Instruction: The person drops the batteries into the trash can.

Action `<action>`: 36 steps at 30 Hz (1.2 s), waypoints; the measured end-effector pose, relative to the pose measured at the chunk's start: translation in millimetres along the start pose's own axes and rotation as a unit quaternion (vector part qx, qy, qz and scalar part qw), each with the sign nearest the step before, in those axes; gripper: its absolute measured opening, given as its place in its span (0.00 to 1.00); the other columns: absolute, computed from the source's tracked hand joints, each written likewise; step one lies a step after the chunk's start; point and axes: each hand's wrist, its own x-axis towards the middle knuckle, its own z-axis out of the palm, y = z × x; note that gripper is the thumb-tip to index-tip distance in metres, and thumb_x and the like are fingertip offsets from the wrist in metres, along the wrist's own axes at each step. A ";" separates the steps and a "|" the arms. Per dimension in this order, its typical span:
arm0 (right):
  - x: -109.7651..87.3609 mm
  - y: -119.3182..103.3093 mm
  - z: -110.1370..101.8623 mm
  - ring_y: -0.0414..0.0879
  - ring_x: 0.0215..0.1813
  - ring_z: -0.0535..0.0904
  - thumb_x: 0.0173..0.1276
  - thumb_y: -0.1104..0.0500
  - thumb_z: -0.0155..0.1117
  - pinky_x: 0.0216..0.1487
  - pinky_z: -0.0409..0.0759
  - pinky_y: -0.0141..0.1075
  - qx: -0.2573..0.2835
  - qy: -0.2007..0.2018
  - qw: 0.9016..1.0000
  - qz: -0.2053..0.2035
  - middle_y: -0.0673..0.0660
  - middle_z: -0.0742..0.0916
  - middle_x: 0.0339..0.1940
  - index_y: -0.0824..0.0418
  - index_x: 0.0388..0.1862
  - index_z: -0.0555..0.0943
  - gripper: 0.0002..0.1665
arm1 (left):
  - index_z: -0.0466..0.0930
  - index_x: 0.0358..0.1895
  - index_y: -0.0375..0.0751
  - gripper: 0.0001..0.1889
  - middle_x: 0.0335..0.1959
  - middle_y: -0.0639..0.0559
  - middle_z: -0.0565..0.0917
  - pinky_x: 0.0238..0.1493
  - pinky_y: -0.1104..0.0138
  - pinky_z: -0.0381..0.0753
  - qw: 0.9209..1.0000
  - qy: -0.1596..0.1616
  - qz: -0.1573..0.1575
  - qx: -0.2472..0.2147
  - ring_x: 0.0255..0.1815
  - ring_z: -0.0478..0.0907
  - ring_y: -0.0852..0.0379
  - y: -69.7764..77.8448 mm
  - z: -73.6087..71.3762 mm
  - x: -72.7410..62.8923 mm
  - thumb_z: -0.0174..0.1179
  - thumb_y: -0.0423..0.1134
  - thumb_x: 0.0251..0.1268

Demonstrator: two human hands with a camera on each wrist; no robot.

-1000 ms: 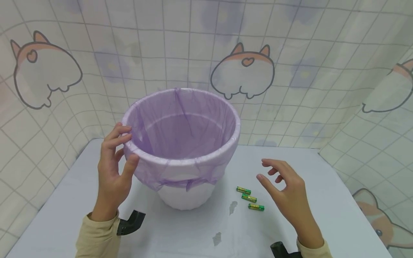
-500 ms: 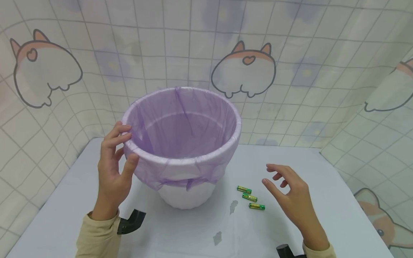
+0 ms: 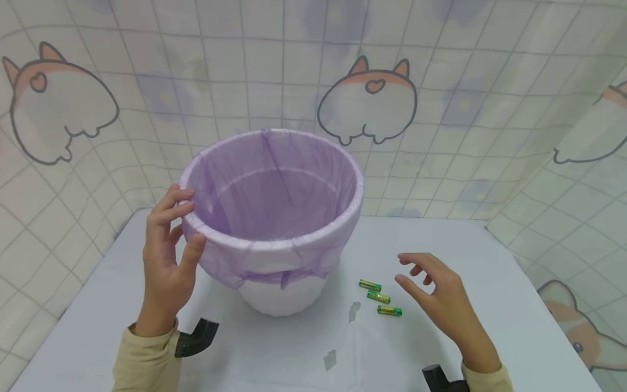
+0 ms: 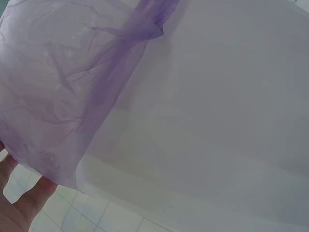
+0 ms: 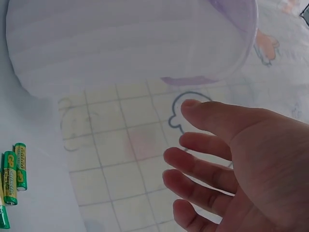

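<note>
- Head view: three batteries point(image 3: 380, 297) lay in a short staggered row on the worktop point(image 3: 490, 283), just to the left of the right hand point(image 3: 438, 291); each long axis ran roughly left to right, tipped slightly toward the near right.
- Right hand hovered above the worktop beside the row, fingers point(image 3: 410, 272) loosely spread and lightly bent, holding nothing; the fingertips pointed toward the batteries and were near them but apart from them. This hand was clearly the nearer of the two.
- Left hand point(image 3: 166, 261) held the rim of the bin point(image 3: 274, 218), thumb on the outer wall and fingers curled over the edge onto the purple liner point(image 3: 274, 179); it was well apart from the batteries, with the bin between.
- Right wrist view: the batteries point(image 5: 12, 179) appeared green with yellow-gold ends and printed lettering, lying parallel and close together on the pale worktop, below the white base of the bin point(image 5: 130, 43).
</note>
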 end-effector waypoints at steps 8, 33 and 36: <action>-0.3 4.1 -0.6 0.38 0.39 0.77 0.56 0.61 0.74 0.35 0.78 0.33 -0.005 -0.055 0.998 0.001 0.48 0.86 0.43 0.55 0.51 0.81 0.22 | 0.66 0.56 0.19 0.25 0.65 0.46 0.71 0.57 0.70 0.74 1.000 0.002 -0.003 -0.003 0.77 0.54 0.42 0.9 -1.1 0.8 0.59 0.39 0.67; -6.8 26.9 23.0 0.45 0.43 0.79 0.61 0.56 0.71 0.40 0.80 0.38 0.005 -0.172 0.982 0.076 0.51 0.86 0.48 0.57 0.53 0.80 0.22 | 0.66 0.56 0.19 0.27 0.64 0.46 0.72 0.61 0.69 0.74 1.000 -0.003 -0.002 0.004 0.77 0.54 0.43 0.4 -0.2 1.2 0.60 0.42 0.67; -7.2 29.2 26.7 0.45 0.44 0.78 0.61 0.56 0.70 0.40 0.79 0.37 0.002 -0.176 0.981 0.078 0.53 0.86 0.48 0.58 0.54 0.80 0.21 | 0.66 0.55 0.19 0.27 0.64 0.46 0.72 0.61 0.69 0.74 1.000 -0.001 -0.002 0.006 0.77 0.54 0.43 0.3 -0.1 1.2 0.60 0.42 0.67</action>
